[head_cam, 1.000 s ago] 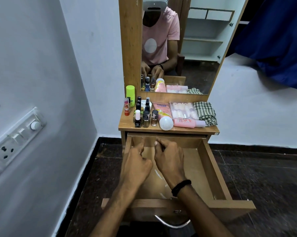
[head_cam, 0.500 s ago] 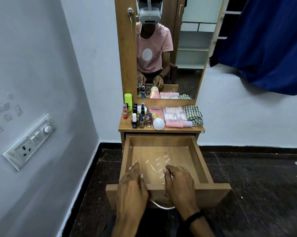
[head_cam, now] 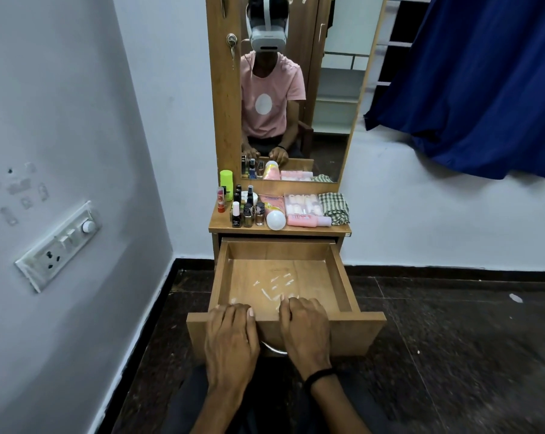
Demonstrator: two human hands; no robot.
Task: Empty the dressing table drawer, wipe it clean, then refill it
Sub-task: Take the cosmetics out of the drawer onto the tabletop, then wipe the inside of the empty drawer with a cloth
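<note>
The fingers of the left grip and the right grip bend over the front rim of the drawer, their tips mostly out of sight, and the two grips cover most of the metal handle. Both forearms are cut off by the bottom edge. The labels on the small bottles on the table are too small to read.
</note>
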